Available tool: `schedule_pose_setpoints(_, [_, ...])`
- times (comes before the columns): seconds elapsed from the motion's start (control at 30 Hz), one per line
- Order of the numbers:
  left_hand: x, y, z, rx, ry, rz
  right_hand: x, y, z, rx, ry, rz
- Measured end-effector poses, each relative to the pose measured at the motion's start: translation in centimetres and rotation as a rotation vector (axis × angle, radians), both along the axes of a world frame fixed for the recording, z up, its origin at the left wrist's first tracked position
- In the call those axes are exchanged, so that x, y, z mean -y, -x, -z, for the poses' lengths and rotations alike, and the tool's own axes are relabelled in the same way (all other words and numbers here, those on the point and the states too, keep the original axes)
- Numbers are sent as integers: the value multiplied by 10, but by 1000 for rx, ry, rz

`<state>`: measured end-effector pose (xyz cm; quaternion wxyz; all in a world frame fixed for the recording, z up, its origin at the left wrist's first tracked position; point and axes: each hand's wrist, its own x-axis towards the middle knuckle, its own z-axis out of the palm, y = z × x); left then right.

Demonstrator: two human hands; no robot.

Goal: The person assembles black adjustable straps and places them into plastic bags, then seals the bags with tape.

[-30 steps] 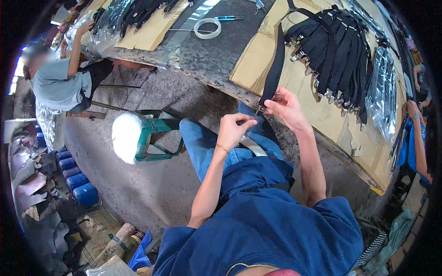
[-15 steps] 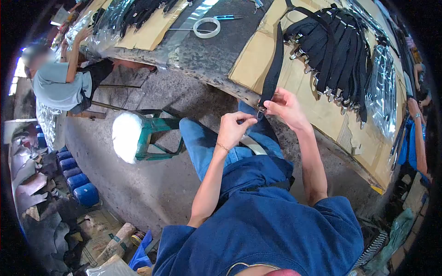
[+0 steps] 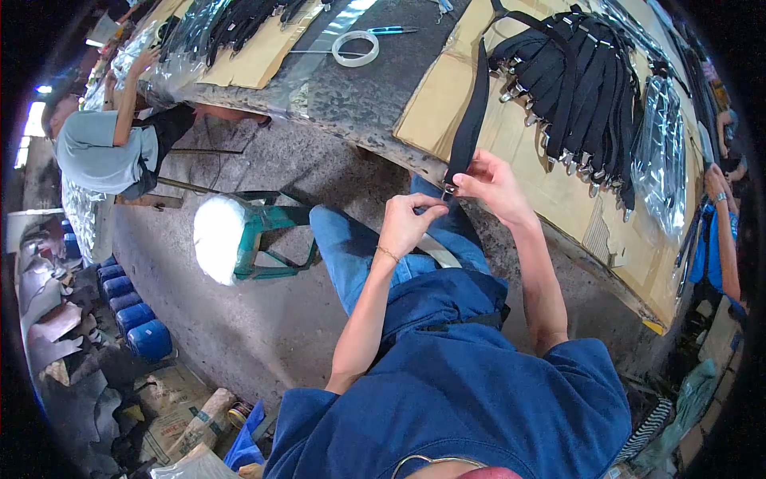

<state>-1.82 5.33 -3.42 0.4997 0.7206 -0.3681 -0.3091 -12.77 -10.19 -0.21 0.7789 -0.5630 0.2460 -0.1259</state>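
A long black strap (image 3: 469,120) hangs over the table's edge, its upper part lying on the cardboard. At its lower end is a small metal clip (image 3: 448,190). My right hand (image 3: 499,191) grips the strap just above this clip, thumb in front and fingers behind. Just below, my left hand (image 3: 408,225) is closed in a pinch at the clip's lower end; its fingertips hide exactly what they hold. Both hands are over my lap in front of the table. A fanned bundle of black straps (image 3: 578,88) with metal clips lies on the cardboard to the right.
Cardboard (image 3: 431,120) covers part of the table. A tape roll (image 3: 355,49) and a blue pen-like tool (image 3: 392,30) lie further back. Plastic-wrapped straps (image 3: 661,160) are at right. A green stool (image 3: 251,239) stands left, and a co-worker (image 3: 108,152) sits beyond it.
The strap's lower end and its clip have shifted very slightly left, with my right hand still on the strap. My left hand keeps its pinch in nearly the same place.
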Motion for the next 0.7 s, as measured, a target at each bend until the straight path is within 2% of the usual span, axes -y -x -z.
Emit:
schedule_pose_setpoints(0.1, [1,0,-15,-55,-147,-6,2,1,4,-28,3,-10])
schedule_pose_setpoints(0.23, [1,1,-11,-74,-117,-25,3,0,-6,2,-9,93])
schedule_pose_setpoints(0.7, [8,0,-7,-41,-156,-61,10,6,5,-29,4,-71])
